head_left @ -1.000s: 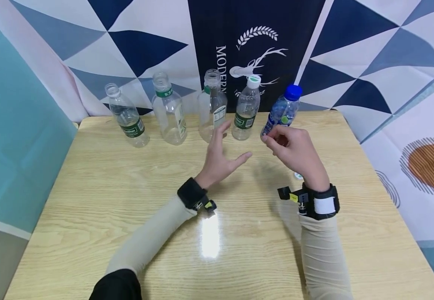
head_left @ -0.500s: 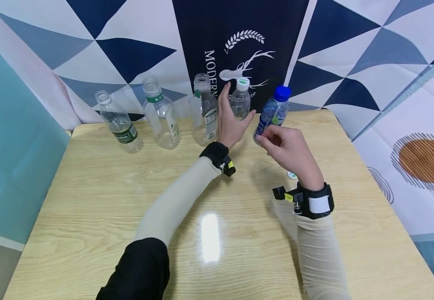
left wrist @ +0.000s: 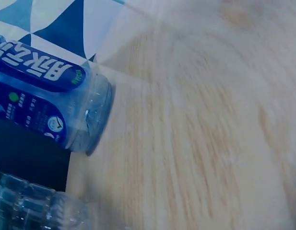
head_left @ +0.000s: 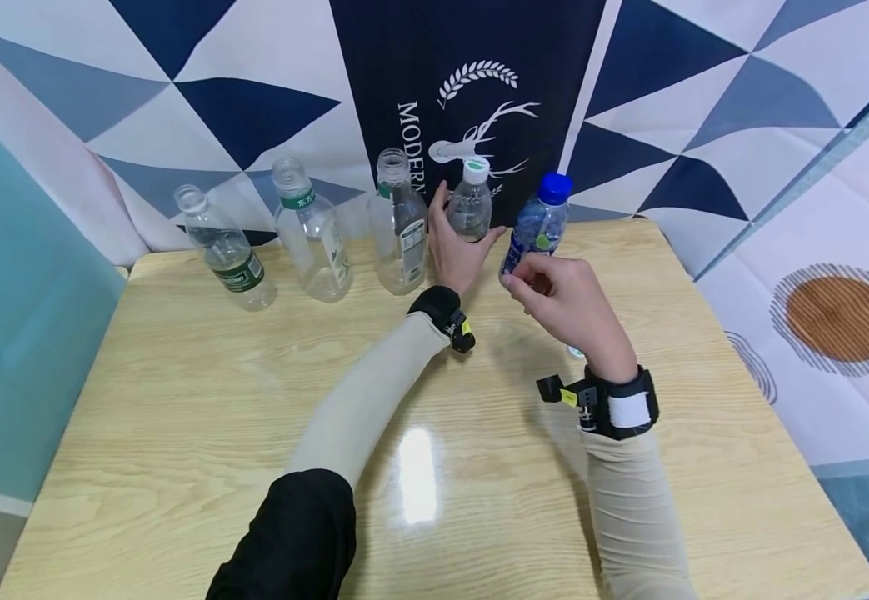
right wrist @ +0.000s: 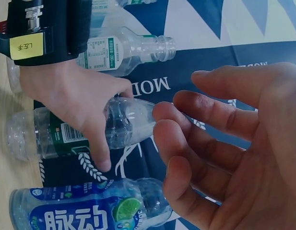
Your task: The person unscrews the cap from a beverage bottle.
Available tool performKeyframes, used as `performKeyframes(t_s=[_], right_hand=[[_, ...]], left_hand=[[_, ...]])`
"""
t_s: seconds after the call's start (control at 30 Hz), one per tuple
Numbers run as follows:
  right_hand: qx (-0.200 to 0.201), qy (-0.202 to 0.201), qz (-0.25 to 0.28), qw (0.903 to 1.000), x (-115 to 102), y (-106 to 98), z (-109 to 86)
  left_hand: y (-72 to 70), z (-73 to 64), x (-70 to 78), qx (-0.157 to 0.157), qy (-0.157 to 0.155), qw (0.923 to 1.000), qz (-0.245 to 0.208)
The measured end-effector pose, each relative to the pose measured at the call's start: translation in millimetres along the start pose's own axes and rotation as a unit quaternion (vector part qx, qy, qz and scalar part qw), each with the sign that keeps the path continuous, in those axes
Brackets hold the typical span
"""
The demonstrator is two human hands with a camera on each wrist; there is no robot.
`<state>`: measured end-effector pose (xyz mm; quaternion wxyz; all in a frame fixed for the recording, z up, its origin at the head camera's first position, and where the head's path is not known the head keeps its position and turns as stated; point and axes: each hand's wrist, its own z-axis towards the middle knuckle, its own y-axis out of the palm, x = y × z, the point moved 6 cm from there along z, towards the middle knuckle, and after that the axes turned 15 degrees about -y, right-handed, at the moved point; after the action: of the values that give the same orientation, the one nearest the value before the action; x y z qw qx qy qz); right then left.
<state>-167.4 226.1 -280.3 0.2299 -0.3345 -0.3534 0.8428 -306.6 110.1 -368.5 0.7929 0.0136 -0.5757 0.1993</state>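
My left hand [head_left: 458, 250] curves round a clear plastic bottle [head_left: 470, 208] with a white cap, fingers on one side and thumb on the other. In the right wrist view the same bottle's green label [right wrist: 66, 132] shows beneath that hand. My right hand [head_left: 565, 300] hovers over the table with loosely curled fingers and nothing visible between them. Just beyond it stands a blue-labelled drink bottle [head_left: 537, 218] with a blue cap. The left wrist view shows the base of this blue-labelled bottle [left wrist: 85, 110], but not the left hand.
To the left stand three uncapped clear bottles: a small one with a green label [head_left: 235, 267] and two larger ones, left [head_left: 317, 250] and right [head_left: 398, 242]. A loose cap [head_left: 576, 352] lies partly hidden behind the right wrist. Patterned cloth [head_left: 277, 117] hangs behind the wooden table [head_left: 202, 400].
My left hand has reached forward from the middle of the table to the white-capped bottle, and its fingers have curved round it. The right hand has kept its pose; the head view has shifted slightly.
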Motion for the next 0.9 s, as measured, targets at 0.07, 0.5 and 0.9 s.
performKeyframes(t_s=[0.07, 0.5, 0.9], right_hand=[[-0.002, -0.001, 0.001, 1.0000, -1.2, 2.2, 1.1], [-0.010, -0.004, 0.012, 0.9999, -3.5, 11.9, 7.4], [0.065, -0.003, 0.009, 0.9979, -17.7, -1.5, 7.7]], left_hand=[[-2.0, 0.6, -2.6, 0.005, 0.014, 0.9999, -0.003], [-6.2, 4.6, -3.4, -0.077, 0.004, 0.9970, -0.001], [-69.1, -49.5, 22.5, -0.195, 0.018, 0.9752, 0.103]])
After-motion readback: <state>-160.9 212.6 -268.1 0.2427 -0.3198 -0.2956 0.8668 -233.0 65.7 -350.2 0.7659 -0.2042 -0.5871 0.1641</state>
